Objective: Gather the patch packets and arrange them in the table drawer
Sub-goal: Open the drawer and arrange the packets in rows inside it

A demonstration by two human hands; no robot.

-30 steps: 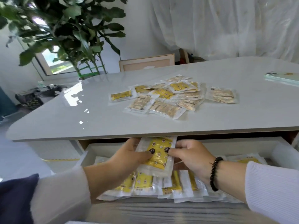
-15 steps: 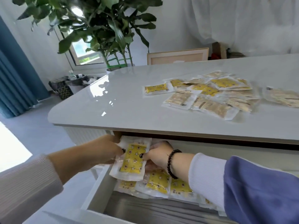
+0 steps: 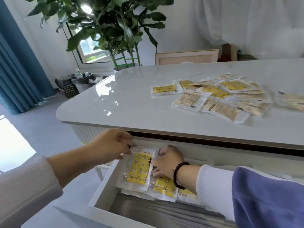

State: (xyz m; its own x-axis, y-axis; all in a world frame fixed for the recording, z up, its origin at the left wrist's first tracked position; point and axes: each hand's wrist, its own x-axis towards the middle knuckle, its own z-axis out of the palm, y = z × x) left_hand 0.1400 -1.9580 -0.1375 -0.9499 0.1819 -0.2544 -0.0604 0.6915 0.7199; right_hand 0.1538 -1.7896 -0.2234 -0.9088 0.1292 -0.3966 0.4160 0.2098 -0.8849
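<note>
You are holding a yellow patch packet (image 3: 139, 170) between your two hands inside the open table drawer (image 3: 105, 186), at its left end, lying over the other packets in the drawer (image 3: 164, 186). Your left hand (image 3: 113, 145) is pinching its upper left corner, and your right hand (image 3: 166, 162) is pinching its right edge. More packets (image 3: 218, 97) are lying scattered on the tabletop (image 3: 131, 109), well apart from both hands.

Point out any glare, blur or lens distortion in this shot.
Head view: window glare streaks the tabletop; a blown-out patch whitens the floor; the wide lens bows the table edge; the far-right packets smear soft, while the packet in the hands stays sharp.
</note>
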